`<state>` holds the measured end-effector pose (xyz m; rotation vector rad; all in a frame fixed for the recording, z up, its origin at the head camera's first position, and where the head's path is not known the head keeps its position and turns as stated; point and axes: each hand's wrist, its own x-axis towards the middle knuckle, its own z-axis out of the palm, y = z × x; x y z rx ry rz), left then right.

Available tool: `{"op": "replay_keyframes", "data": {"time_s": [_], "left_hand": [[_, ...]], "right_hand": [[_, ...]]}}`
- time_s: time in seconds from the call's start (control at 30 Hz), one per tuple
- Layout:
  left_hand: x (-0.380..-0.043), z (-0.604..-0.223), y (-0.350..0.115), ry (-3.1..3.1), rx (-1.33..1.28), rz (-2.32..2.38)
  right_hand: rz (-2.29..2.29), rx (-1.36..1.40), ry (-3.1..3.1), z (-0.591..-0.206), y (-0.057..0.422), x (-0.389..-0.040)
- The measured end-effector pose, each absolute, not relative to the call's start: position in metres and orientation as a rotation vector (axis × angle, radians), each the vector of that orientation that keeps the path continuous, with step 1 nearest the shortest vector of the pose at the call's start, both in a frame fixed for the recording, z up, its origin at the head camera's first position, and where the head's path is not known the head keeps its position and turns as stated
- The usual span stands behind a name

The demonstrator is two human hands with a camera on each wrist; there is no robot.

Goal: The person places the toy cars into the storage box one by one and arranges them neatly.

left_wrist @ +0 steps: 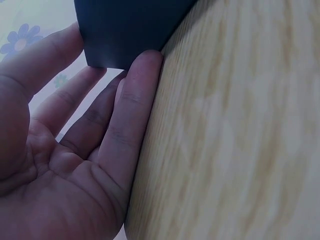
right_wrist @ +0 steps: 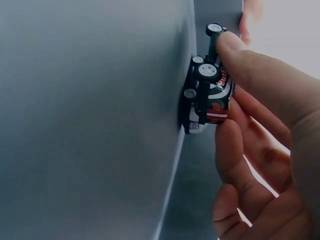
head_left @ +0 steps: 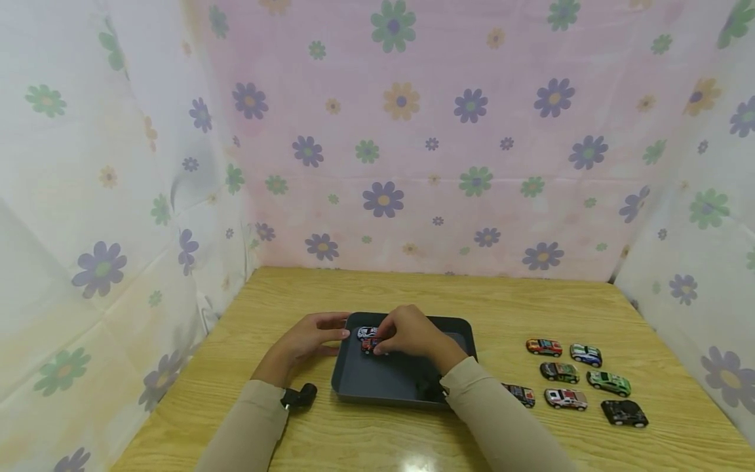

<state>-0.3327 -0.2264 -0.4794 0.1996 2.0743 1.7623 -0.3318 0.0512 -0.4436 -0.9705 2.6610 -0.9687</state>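
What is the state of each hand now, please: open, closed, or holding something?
Left hand: open, touching the dark tray at its edge.
Right hand: closed, pinching a toy car.

The red car (head_left: 367, 345), marked with black and white, is held wheels-down inside the tray (head_left: 377, 381), near its far left corner. The white car (head_left: 363, 334) stands just beyond it. The tray is dark, shallow and rectangular.
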Motion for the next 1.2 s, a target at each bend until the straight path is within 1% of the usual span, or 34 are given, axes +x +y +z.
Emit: {"op": "replay_keyframes", "data": {"time_s": [0.33,0.9,1.2], "left_hand": [[-0.332,-0.48,-0.227,2.084,0.277,1.735],[-0.332,-0.477,-0.228,2.099,0.264,1.726],[-0.333,-0.478,-0.227,2.098,0.261,1.73]], "right_hand": [[-1.02,-0.981,2.661,-0.449,0.041,-0.331],[-1.045,-0.97,2.64,-0.456,0.039,-0.332],[-1.046,-0.981,2.582,-0.454,0.039,-0.331]]}}
